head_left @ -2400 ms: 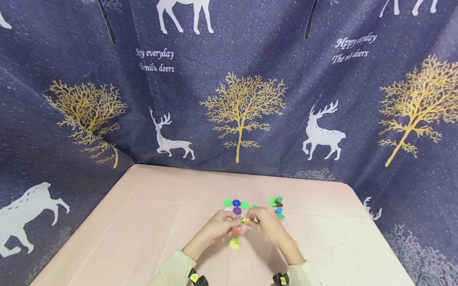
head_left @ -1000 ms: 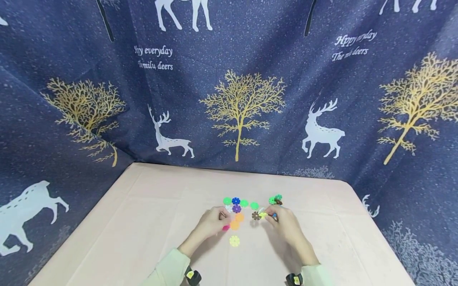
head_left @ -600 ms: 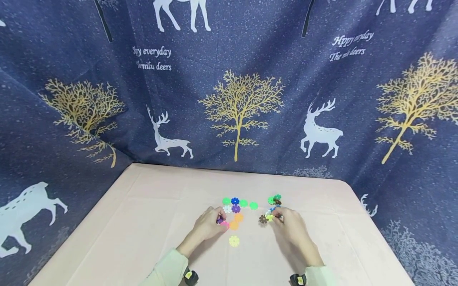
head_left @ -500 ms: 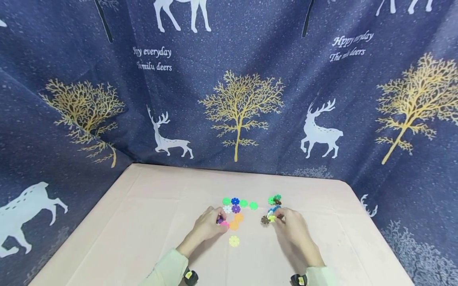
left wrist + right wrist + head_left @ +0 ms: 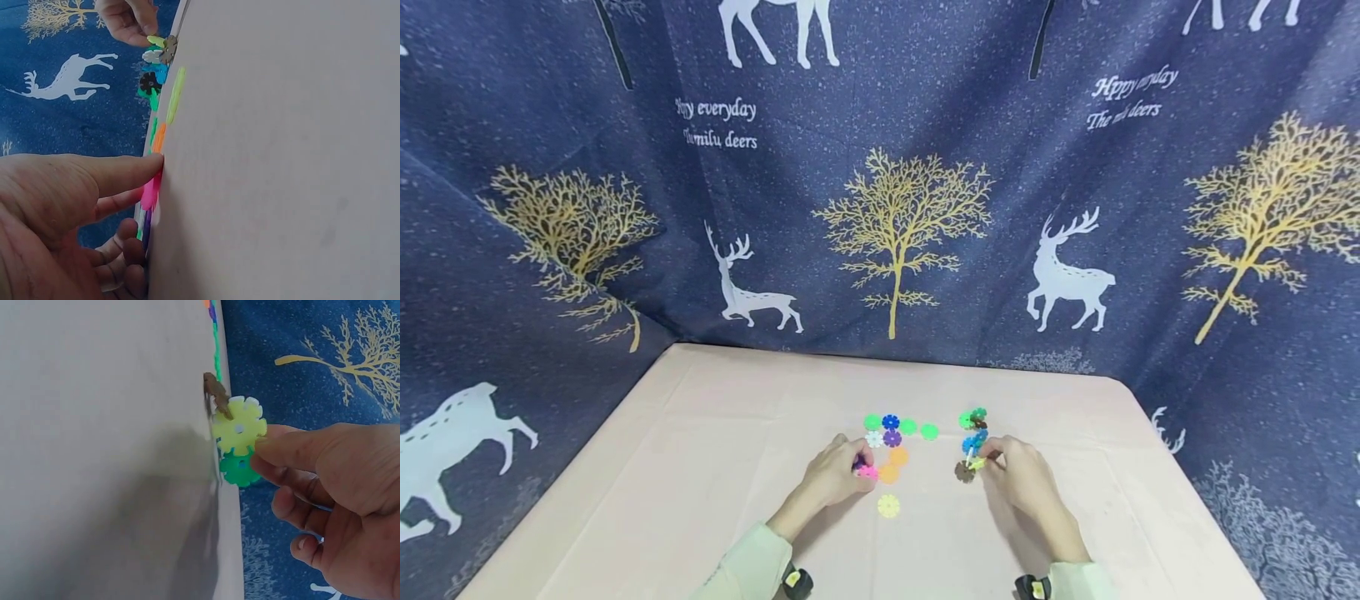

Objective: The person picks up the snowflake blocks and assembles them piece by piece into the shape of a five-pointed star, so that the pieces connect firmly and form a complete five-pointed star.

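Observation:
My right hand (image 5: 1026, 475) pinches a yellow-green notched flower disc (image 5: 239, 428) by its edge, between thumb and fingers. A brown disc (image 5: 965, 472) is slotted edge-on to it, and a white disc (image 5: 152, 56) shows beside it. Just behind are blue discs (image 5: 970, 444); whether they touch the held piece I cannot tell. My left hand (image 5: 831, 477) rests at the table, thumb and forefinger pinching a pink disc (image 5: 150, 192) that lies flat. A dark purple disc (image 5: 147, 228) is beneath the curled fingers, partly hidden. Orange discs (image 5: 889, 474) lie right beside the left thumb.
Green discs (image 5: 908, 427), a dark blue disc (image 5: 891, 422), a white one (image 5: 874, 439) and a purple one (image 5: 892, 437) lie behind. A pale yellow disc (image 5: 889, 505) lies nearer. A green-and-brown joined group (image 5: 976, 419) stands at right on the pink tablecloth (image 5: 737, 467).
My hands, earlier together at the middle, have parted. The right carried the joined brown and yellow-green discs rightward beside the blue ones; the left moved left to the pink disc.

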The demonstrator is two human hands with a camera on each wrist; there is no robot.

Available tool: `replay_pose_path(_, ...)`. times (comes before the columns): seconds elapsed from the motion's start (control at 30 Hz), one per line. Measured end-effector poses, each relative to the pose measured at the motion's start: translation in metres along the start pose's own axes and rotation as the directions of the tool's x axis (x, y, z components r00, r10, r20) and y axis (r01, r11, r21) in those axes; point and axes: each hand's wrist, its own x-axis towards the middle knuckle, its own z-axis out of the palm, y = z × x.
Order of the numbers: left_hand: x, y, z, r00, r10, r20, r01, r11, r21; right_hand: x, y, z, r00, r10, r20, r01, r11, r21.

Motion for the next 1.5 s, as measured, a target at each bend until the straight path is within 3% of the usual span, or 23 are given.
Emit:
replay_pose_path(0.47, -0.003, 0.001, 0.000, 0.999, 0.018, 0.029, -0.016, 0.997, -0.076, 0.010, -0.026, 0.016, 0.999, -0.012, 0.050, 0.008, 0.998, 0.066)
replay_pose_path(0.63, -0.005, 0.001, -0.001, 0.999, 0.007, 0.038, -0.003, 0.995, -0.100, 0.009, -0.040, 0.026, 0.995, -0.095, 0.026, 0.094, 0.995, 0.043)
replay_pose_path(0.8, -0.007, 0.004, -0.003, 0.999, -0.013, 0.042, 0.018, 0.993, -0.113, 0.005, -0.054, 0.037, 0.974, -0.227, 0.019, 0.227, 0.974, 0.025)
replay_pose_path(1.0, -0.007, 0.009, -0.005, 0.997, -0.042, 0.059, 0.049, 0.990, -0.133, 0.002, -0.069, 0.047, 0.947, -0.313, 0.076, 0.307, 0.949, 0.074)
replay_pose_path(1.5, -0.007, 0.021, -0.014, 0.994, -0.057, 0.098, 0.078, 0.970, -0.230, 0.003, -0.090, 0.058, 0.890, -0.358, 0.284, 0.307, 0.929, 0.209)
